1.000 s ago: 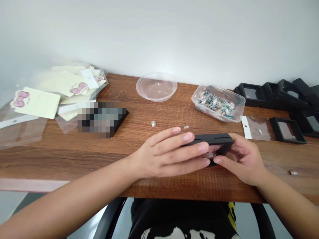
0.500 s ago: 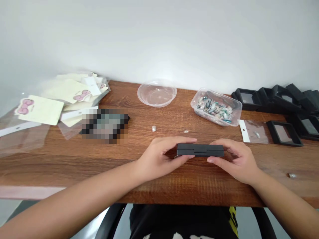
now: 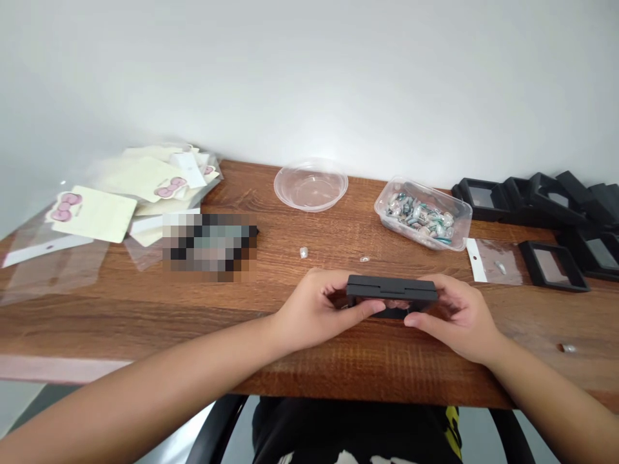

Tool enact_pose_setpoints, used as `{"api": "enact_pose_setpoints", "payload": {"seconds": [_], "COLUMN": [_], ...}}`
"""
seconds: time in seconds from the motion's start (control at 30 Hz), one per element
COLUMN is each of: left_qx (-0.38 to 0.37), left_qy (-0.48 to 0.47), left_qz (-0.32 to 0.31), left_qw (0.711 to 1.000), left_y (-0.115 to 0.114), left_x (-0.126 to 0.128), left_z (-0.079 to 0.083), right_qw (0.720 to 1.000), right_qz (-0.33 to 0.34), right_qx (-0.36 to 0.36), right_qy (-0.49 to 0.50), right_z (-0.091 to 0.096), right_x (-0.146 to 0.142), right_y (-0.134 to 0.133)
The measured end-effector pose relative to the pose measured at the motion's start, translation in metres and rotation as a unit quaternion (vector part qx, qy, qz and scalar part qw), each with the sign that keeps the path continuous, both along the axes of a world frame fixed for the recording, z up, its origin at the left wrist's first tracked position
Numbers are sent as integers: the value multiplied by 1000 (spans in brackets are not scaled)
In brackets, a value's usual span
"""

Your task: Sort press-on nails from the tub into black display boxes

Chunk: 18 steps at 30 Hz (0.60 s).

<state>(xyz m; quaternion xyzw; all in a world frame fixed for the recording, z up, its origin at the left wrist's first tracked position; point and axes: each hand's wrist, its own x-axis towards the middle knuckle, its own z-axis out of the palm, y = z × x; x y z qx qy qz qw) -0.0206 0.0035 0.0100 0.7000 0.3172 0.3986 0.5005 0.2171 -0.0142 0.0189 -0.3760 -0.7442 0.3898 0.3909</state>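
Observation:
Between my two hands is a black display box (image 3: pixel 394 288), held just over the wooden table near its front edge. My left hand (image 3: pixel 322 308) grips its left end, thumb on the near face. The right end is in my right hand (image 3: pixel 459 316), with the thumb low on the near side and the fingers behind. The box is tilted so that part of its clear window shows below the black edge. Beyond the box lie a small pale press-on nail (image 3: pixel 304 252) and another small nail (image 3: pixel 364 259).
A clear tub (image 3: pixel 423 216) of loose nails stands behind. A round clear lid (image 3: pixel 311 185) lies left of it. Black boxes (image 3: pixel 554 265) are piled at right beside a bagged nail (image 3: pixel 500 267). Cream cards (image 3: pixel 94 212) in plastic sleeves spread at left, near a blurred-out object (image 3: pixel 213 245).
The black box has tipped in my hands, so its window side now shows under the edge. Both hands still grip its ends. The whole view has shifted slightly.

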Motion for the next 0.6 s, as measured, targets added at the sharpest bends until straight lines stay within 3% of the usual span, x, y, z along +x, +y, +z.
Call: {"api": "enact_pose_setpoints", "payload": {"seconds": [0.23, 0.4, 0.6], "left_qx": [-14, -39, -93], "left_qy": [-51, -82, -76], "left_qz": [13, 4, -10], "left_qw": [999, 996, 993], "left_y": [5, 6, 3], "left_x": [-2, 0, 1], "left_z": [-1, 3, 8], "right_qw": [1000, 998, 991], "right_qz": [-6, 50, 50], "right_qx": [-13, -30, -123], "right_qy": [20, -25, 15], "right_z": [0, 4, -1], "right_x": [0, -1, 1], "right_y": [0, -1, -2]}}
